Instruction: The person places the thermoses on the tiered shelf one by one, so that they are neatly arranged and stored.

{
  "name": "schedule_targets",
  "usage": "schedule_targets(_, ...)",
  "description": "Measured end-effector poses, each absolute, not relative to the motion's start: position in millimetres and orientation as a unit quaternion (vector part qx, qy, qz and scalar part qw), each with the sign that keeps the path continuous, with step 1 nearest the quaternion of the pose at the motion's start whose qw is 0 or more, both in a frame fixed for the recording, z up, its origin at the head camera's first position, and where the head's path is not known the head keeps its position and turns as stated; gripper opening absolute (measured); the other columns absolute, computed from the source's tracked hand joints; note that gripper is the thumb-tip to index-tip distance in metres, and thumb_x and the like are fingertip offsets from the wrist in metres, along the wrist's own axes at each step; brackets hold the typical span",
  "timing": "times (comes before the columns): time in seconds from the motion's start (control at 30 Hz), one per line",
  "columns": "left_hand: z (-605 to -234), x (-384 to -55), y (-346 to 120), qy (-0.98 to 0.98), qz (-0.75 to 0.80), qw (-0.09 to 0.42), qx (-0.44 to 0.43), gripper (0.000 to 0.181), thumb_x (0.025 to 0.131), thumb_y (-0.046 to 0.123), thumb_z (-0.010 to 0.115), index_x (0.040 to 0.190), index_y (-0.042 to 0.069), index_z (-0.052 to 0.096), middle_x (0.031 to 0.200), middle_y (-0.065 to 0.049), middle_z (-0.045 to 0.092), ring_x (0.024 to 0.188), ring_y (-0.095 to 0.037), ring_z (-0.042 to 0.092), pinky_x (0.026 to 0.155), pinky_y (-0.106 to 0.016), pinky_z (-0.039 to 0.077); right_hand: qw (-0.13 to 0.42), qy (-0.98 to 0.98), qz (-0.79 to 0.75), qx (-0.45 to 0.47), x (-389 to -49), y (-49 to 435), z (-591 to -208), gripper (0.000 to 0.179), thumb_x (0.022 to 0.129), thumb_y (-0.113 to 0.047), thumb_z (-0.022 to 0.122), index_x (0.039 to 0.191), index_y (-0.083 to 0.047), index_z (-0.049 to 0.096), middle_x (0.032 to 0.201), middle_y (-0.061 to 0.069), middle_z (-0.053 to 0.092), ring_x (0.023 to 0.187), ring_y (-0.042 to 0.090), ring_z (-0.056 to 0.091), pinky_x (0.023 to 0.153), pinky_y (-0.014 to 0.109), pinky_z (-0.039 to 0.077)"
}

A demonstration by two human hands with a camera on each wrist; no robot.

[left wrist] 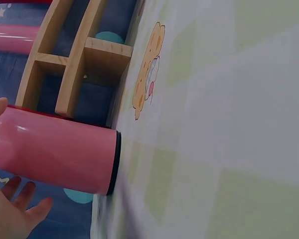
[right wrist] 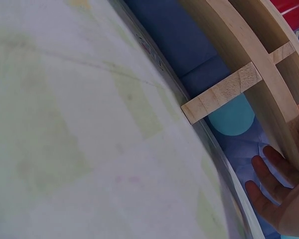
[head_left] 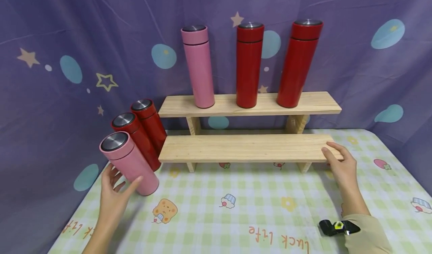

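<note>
In the head view, a pink thermos flask (head_left: pixel 135 168) with a steel-topped lid stands on the tablecloth at the left. My left hand (head_left: pixel 113 194) is spread around its near side, thumb on the right and fingers on the left. The left wrist view has gaps between those fingers (left wrist: pixel 25 204) and the flask. At the right end of the two-tier wooden shelf (head_left: pixel 246 149), my right hand (head_left: pixel 342 168) holds the lower board, thumb on top. Its other fingers (right wrist: pixel 266 186) reach under the board in the right wrist view.
Behind the pink flask, two red flasks (head_left: pixel 135 134) stand close together beside the shelf. Another pink flask (head_left: pixel 200 70) and two red flasks (head_left: pixel 249 66) stand on the upper board (head_left: pixel 222 100). A purple curtain (head_left: pixel 111 33) hangs behind the checked tablecloth (head_left: pixel 209 212).
</note>
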State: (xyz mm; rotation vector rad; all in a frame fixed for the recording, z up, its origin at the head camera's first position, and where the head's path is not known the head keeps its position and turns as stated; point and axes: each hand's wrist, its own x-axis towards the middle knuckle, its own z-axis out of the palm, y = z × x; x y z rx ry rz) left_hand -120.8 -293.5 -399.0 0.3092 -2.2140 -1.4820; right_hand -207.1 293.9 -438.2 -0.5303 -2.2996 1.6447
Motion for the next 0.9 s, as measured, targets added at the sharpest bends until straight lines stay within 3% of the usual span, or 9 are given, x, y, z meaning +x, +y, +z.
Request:
schedule_targets(0.27, -402.4, -135.5, -289.9, -0.790, -0.556, 0.230, 0.114, 0.088, 0.084, 0.004, 0.078, 0.153, 0.013, 0.025, 0.136, -0.003, 0.042, 0.116, -0.011, 0.045, 0.089, -0.011, 0.039, 0.130, -0.787, 0.573, -0.186, -208.0, 295.2, -439.1, 0.057, 0.092, -0.052, 0.063, 0.143, -0.027, 0.055, 0.140, 0.009, 0.041, 0.084, 0.008, 0.049, 0.068, 0.014, 0.048)
schedule_targets(0.47, -405.6, -141.0, -291.3, -0.802, -0.540, 0.226, 0.119, 0.083, 0.084, 0.009, 0.079, 0.150, 0.015, 0.028, 0.127, 0.007, 0.044, 0.110, -0.007, 0.047, 0.083, -0.012, 0.041, 0.135, -0.785, 0.576, -0.184, -209.5, 295.1, -437.8, 0.055, 0.092, -0.049, 0.065, 0.141, -0.026, 0.057, 0.133, 0.005, 0.044, 0.080, 0.006, 0.052, 0.066, 0.016, 0.048)
schedule_targets(0.6, -405.7, -142.3, -292.8, -0.807, -0.531, 0.227, 0.124, 0.078, 0.084, 0.012, 0.080, 0.146, 0.015, 0.033, 0.123, 0.007, 0.048, 0.105, -0.007, 0.049, 0.081, -0.012, 0.042, 0.134, -0.785, 0.575, -0.189, -210.0, 294.9, -437.1, 0.054, 0.092, -0.049, 0.066, 0.140, -0.026, 0.057, 0.128, 0.001, 0.045, 0.080, 0.006, 0.051, 0.065, 0.015, 0.047)
schedule_targets(0.9, -402.3, -141.1, -295.2, -0.810, -0.520, 0.234, 0.138, 0.077, 0.080, 0.014, 0.084, 0.143, 0.018, 0.039, 0.121, 0.004, 0.053, 0.101, -0.006, 0.051, 0.079, -0.011, 0.043, 0.135, -0.780, 0.580, -0.193, -212.1, 294.1, -438.3, 0.055, 0.091, -0.048, 0.067, 0.140, -0.026, 0.058, 0.139, 0.011, 0.043, 0.083, 0.004, 0.051, 0.066, 0.014, 0.048)
